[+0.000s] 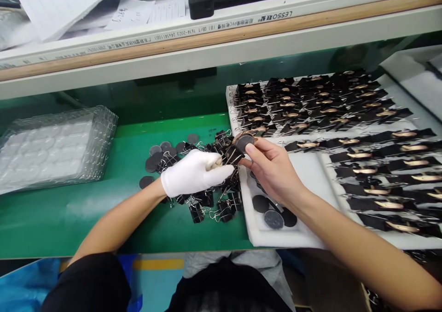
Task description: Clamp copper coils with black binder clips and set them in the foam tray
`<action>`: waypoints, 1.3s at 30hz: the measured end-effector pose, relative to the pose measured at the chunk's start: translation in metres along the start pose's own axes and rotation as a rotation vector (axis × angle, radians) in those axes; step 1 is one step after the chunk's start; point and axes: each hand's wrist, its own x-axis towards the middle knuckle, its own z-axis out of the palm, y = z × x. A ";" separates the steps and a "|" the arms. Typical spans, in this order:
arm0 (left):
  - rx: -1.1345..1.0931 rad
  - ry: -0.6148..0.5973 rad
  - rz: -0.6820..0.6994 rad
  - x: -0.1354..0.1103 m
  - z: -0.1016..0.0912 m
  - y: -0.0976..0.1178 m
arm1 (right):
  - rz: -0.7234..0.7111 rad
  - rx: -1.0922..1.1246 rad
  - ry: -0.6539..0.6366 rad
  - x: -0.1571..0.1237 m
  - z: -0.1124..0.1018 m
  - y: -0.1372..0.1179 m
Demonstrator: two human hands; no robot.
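Observation:
My left hand wears a white glove and is closed around a black binder clip, pinching its wire handles. My bare right hand is closed on a dark round disc with a coppery rim, held at the jaws of that clip. Both hands meet above a heap of loose black binder clips on the green mat. Several loose dark discs lie just left of the heap. More discs rest on the white foam sheet under my right wrist.
A white foam tray at the right carries rows of clipped disc assemblies. A stack of clear plastic blister trays stands at the left. A shelf rail with papers runs overhead. The bench's front edge is near my body.

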 end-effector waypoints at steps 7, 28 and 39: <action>0.011 -0.011 -0.024 0.001 -0.001 0.001 | 0.094 0.107 -0.029 -0.004 0.003 0.005; 1.114 0.064 0.062 0.002 -0.021 -0.017 | 0.111 0.307 0.020 0.004 0.001 -0.006; 0.061 0.427 0.019 -0.006 -0.022 0.003 | -0.006 0.003 -0.264 -0.002 -0.003 0.002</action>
